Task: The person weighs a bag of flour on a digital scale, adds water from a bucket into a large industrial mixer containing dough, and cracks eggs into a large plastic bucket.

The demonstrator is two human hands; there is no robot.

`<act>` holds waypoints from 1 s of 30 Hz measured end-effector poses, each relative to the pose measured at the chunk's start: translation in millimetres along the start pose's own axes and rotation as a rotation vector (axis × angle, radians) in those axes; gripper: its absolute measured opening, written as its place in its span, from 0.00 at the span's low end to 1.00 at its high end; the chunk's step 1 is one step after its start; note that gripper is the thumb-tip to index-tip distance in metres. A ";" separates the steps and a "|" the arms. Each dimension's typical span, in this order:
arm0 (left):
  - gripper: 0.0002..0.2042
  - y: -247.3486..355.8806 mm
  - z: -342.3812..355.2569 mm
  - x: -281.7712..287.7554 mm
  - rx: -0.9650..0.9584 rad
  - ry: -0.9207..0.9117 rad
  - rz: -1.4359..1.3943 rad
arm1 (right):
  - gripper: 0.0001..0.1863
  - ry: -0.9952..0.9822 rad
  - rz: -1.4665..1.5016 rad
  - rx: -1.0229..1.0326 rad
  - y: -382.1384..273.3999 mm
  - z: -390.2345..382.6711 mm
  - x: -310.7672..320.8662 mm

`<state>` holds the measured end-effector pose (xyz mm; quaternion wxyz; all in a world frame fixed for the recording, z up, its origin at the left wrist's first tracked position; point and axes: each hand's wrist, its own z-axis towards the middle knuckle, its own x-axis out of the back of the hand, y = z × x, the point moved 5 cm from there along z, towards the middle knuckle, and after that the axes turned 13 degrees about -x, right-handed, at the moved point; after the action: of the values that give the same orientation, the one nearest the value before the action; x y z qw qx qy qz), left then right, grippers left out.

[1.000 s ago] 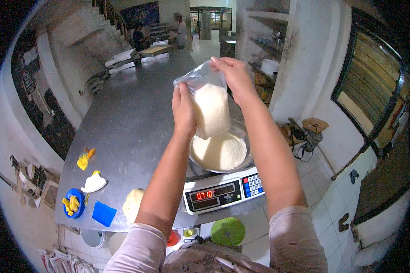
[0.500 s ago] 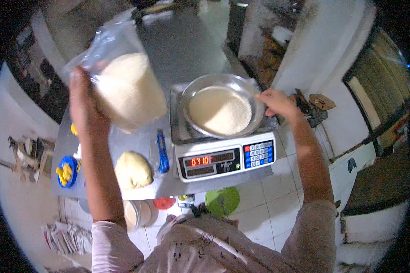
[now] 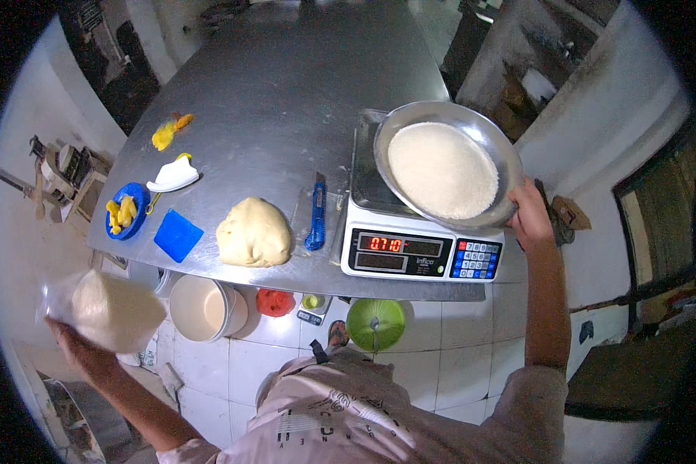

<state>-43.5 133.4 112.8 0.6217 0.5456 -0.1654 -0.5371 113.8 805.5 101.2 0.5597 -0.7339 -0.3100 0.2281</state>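
Note:
My left hand [image 3: 68,339] grips a clear plastic bag [image 3: 120,309] of pale powder, held low at the left, off the table's front edge. At the right, my right hand [image 3: 527,209] holds the rim of a steel bowl [image 3: 501,143] containing white powder [image 3: 441,166]; it sits off-centre over the white digital scale [image 3: 417,263], and whether it rests on the platform I cannot tell. Left of the scale lie a blue utility knife [image 3: 315,216] and a pale dough lump [image 3: 251,236].
The steel table [image 3: 247,93] also holds a blue scraper [image 3: 178,236], a blue dish [image 3: 139,197] with yellow pieces, a white tool [image 3: 170,178] and yellow bits [image 3: 164,135]. Below stand a white bucket [image 3: 236,317], a red item [image 3: 274,303] and a green basin [image 3: 359,329].
The bag was in both hands over the bowl; my left hand has swung it down to the left. My right hand let go of it and took the bowl, now shifted rightward.

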 end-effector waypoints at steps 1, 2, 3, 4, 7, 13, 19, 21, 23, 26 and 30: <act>0.34 16.8 -3.4 18.8 0.010 0.055 -0.045 | 0.20 0.002 0.005 0.054 -6.4 -13.6 -6.6; 0.32 31.1 -3.0 39.6 -0.046 0.055 -0.068 | 0.20 0.002 0.010 0.108 -16.7 -29.3 -11.5; 0.30 48.0 -2.6 67.7 -0.108 0.060 -0.080 | 0.20 -0.009 0.018 0.156 -23.8 -46.6 -19.4; 0.28 56.8 -2.9 92.0 -0.158 0.061 -0.084 | 0.19 0.083 0.006 0.115 -22.5 -60.3 -19.8; 0.33 70.9 -11.2 163.6 -0.211 0.288 0.130 | 0.20 -0.032 0.098 0.099 -15.3 -109.9 -23.1; 0.23 98.4 -29.2 298.9 -0.293 0.274 0.067 | 0.27 -0.266 0.104 -0.156 59.6 -244.7 -144.2; 0.18 137.4 -73.0 420.9 -0.257 0.250 0.109 | 0.31 -0.526 0.033 -0.536 213.3 -299.7 -271.6; 0.18 148.1 -92.8 449.1 -0.221 0.380 0.124 | 0.30 -0.589 -0.022 -0.665 278.0 -294.5 -302.9; 0.20 160.7 -112.2 482.9 -0.243 0.354 0.149 | 0.30 -0.621 -0.031 -0.717 319.8 -288.2 -343.1; 0.22 170.5 -137.8 513.2 -0.268 0.475 0.202 | 0.34 -0.630 -0.172 -0.755 377.5 -258.4 -394.9; 0.21 187.3 -163.0 522.9 -0.284 0.410 0.368 | 0.36 -0.581 -0.440 -0.633 435.4 -210.6 -477.9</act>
<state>369.3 -260.8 17.1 0.7990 0.5110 -0.0558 -0.3119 7.9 243.9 -267.2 0.2340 -0.6913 -0.6555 0.1941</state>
